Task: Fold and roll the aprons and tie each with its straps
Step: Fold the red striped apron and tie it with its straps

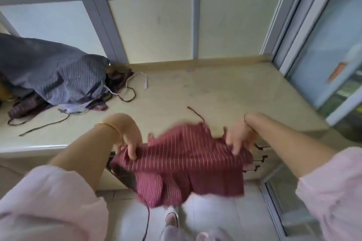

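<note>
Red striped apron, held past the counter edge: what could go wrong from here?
1. The red striped apron hangs off the counter edge, held only by the left hand and right hand; a slipped grip could drop it to the floor.
2. A dark strap dangles beside the person's foot and might get stepped on.
3. Loose straps from the apron pile trail nearby and could tangle.

Both arms reach forward, left hand (128, 140) clenched, right hand (238, 137) blurred, apparently pinching.
</note>
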Demonstrator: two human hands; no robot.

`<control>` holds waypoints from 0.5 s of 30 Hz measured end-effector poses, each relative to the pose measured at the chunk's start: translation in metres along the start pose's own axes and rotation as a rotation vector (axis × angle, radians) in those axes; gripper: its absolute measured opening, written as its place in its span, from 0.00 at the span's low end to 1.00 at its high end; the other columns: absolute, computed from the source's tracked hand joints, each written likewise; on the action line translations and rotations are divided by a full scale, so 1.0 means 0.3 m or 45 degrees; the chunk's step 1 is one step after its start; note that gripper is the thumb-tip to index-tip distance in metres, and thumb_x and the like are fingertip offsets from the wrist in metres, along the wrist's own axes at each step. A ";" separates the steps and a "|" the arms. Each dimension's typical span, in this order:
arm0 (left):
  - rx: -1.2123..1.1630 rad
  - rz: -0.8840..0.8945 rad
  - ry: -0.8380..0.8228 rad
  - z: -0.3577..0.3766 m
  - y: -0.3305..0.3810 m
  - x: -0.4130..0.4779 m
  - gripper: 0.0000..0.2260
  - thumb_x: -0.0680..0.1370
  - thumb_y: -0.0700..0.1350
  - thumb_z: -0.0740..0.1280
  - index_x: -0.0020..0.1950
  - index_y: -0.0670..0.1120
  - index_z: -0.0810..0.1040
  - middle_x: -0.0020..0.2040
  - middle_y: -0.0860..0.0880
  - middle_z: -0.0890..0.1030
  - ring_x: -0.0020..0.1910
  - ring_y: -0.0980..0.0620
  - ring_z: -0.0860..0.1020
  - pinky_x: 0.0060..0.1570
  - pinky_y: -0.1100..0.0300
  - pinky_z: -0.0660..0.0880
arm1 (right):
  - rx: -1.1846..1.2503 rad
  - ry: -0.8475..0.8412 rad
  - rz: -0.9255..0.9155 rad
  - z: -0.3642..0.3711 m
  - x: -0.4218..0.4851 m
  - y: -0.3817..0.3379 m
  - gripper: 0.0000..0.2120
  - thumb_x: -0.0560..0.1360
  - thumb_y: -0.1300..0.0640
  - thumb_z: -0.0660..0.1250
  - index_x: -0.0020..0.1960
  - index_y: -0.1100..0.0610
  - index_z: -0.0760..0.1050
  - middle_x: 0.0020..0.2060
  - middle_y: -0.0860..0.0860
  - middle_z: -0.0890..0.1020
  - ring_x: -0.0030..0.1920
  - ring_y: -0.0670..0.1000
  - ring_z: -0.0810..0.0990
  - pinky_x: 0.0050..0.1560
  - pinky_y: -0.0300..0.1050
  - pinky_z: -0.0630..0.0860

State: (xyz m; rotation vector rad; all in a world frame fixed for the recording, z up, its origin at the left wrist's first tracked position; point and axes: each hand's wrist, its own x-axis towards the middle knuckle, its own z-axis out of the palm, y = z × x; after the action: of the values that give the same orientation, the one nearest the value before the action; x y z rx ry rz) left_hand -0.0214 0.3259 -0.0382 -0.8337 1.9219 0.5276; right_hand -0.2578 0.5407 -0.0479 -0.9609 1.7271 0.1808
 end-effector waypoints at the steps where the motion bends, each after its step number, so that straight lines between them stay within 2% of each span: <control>1: 0.043 -0.084 -0.258 0.020 0.004 0.005 0.16 0.75 0.41 0.70 0.62 0.42 0.77 0.53 0.46 0.80 0.55 0.46 0.79 0.51 0.56 0.78 | 0.025 -0.304 0.076 0.022 0.016 0.027 0.08 0.77 0.65 0.63 0.44 0.58 0.79 0.40 0.53 0.82 0.38 0.49 0.81 0.39 0.34 0.79; 2: 0.052 -0.123 -0.387 0.026 0.003 0.010 0.18 0.76 0.40 0.68 0.66 0.42 0.74 0.58 0.44 0.79 0.59 0.43 0.77 0.53 0.54 0.77 | 0.129 -0.403 0.067 0.023 0.029 0.051 0.11 0.78 0.66 0.62 0.44 0.56 0.81 0.40 0.54 0.83 0.38 0.49 0.83 0.41 0.39 0.81; 3: 0.052 -0.129 -0.390 0.015 -0.007 0.016 0.18 0.77 0.40 0.67 0.67 0.41 0.73 0.63 0.41 0.77 0.61 0.41 0.76 0.53 0.52 0.77 | 0.248 -0.374 0.032 0.013 0.032 0.069 0.11 0.78 0.66 0.61 0.46 0.56 0.81 0.40 0.54 0.84 0.38 0.49 0.83 0.42 0.42 0.82; 4: 0.039 -0.127 -0.302 0.001 -0.020 0.009 0.18 0.77 0.40 0.66 0.67 0.40 0.72 0.64 0.39 0.75 0.60 0.39 0.76 0.54 0.49 0.76 | 0.358 -0.278 -0.011 0.005 0.028 0.076 0.09 0.79 0.65 0.60 0.51 0.58 0.79 0.40 0.54 0.84 0.39 0.49 0.84 0.42 0.42 0.82; 5: 0.002 -0.121 -0.126 -0.024 -0.035 0.002 0.17 0.77 0.40 0.67 0.65 0.39 0.73 0.63 0.37 0.76 0.59 0.38 0.77 0.55 0.48 0.76 | 0.501 -0.108 -0.066 -0.017 0.029 0.081 0.09 0.79 0.64 0.60 0.56 0.61 0.76 0.42 0.53 0.84 0.41 0.49 0.83 0.43 0.42 0.81; 6: -0.047 -0.083 0.115 -0.047 -0.047 -0.003 0.15 0.77 0.40 0.67 0.63 0.38 0.75 0.60 0.37 0.77 0.57 0.38 0.78 0.52 0.48 0.77 | 0.697 0.121 -0.151 -0.041 0.035 0.084 0.10 0.79 0.64 0.60 0.59 0.63 0.74 0.45 0.54 0.83 0.43 0.50 0.83 0.45 0.42 0.80; 8: -0.170 0.064 0.802 -0.079 -0.052 -0.005 0.11 0.76 0.41 0.67 0.57 0.38 0.78 0.52 0.39 0.79 0.49 0.41 0.78 0.44 0.53 0.75 | 0.960 0.791 -0.337 -0.079 0.065 0.078 0.08 0.78 0.65 0.62 0.55 0.64 0.76 0.50 0.59 0.82 0.44 0.52 0.80 0.48 0.44 0.77; 9: -0.277 0.166 1.159 -0.080 -0.041 -0.003 0.09 0.76 0.40 0.67 0.55 0.37 0.79 0.50 0.39 0.79 0.47 0.42 0.77 0.43 0.56 0.72 | 0.910 1.150 -0.395 -0.087 0.076 0.068 0.07 0.78 0.65 0.62 0.52 0.64 0.78 0.51 0.62 0.81 0.44 0.53 0.79 0.48 0.47 0.75; 10: -0.372 0.248 1.362 -0.077 -0.030 -0.008 0.08 0.76 0.39 0.67 0.53 0.37 0.80 0.48 0.39 0.79 0.46 0.44 0.76 0.43 0.58 0.69 | 0.772 1.367 -0.396 -0.095 0.081 0.062 0.08 0.77 0.64 0.62 0.52 0.64 0.79 0.51 0.63 0.82 0.45 0.55 0.79 0.49 0.49 0.74; 11: -0.380 0.297 1.354 -0.072 -0.030 -0.007 0.09 0.76 0.39 0.67 0.54 0.37 0.80 0.48 0.40 0.80 0.44 0.47 0.75 0.43 0.60 0.68 | 0.578 1.333 -0.354 -0.093 0.079 0.059 0.09 0.77 0.64 0.63 0.54 0.64 0.79 0.51 0.61 0.82 0.47 0.55 0.79 0.51 0.49 0.74; 12: -0.285 0.280 1.071 -0.058 -0.027 -0.010 0.10 0.77 0.40 0.67 0.56 0.37 0.79 0.48 0.40 0.80 0.44 0.48 0.74 0.44 0.60 0.68 | 0.352 1.008 -0.267 -0.086 0.077 0.058 0.10 0.77 0.65 0.63 0.55 0.64 0.78 0.51 0.60 0.82 0.48 0.54 0.79 0.53 0.48 0.73; 13: -0.167 0.191 0.573 -0.037 -0.021 -0.014 0.12 0.77 0.40 0.66 0.59 0.37 0.77 0.49 0.41 0.80 0.45 0.49 0.75 0.47 0.59 0.71 | 0.125 0.502 -0.104 -0.072 0.055 0.055 0.09 0.77 0.65 0.63 0.54 0.64 0.78 0.51 0.59 0.82 0.47 0.54 0.79 0.54 0.48 0.73; 14: -0.142 0.039 0.045 -0.019 -0.021 -0.017 0.14 0.78 0.40 0.65 0.63 0.38 0.75 0.53 0.42 0.80 0.48 0.48 0.77 0.53 0.55 0.74 | 0.042 0.039 0.060 -0.063 0.036 0.052 0.07 0.77 0.65 0.62 0.52 0.63 0.78 0.49 0.59 0.82 0.47 0.54 0.80 0.57 0.48 0.74; 15: -0.154 -0.077 -0.296 -0.012 -0.025 -0.018 0.15 0.79 0.40 0.64 0.65 0.40 0.73 0.57 0.42 0.79 0.55 0.45 0.78 0.59 0.51 0.74 | 0.072 -0.239 0.125 -0.062 0.019 0.055 0.06 0.78 0.65 0.62 0.50 0.62 0.78 0.47 0.58 0.83 0.47 0.54 0.81 0.60 0.49 0.75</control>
State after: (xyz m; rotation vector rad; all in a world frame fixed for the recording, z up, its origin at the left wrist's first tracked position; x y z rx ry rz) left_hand -0.0164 0.3203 -0.0320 -0.8649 1.6609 0.6789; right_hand -0.2830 0.5386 -0.0509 -0.7927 1.5984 0.2761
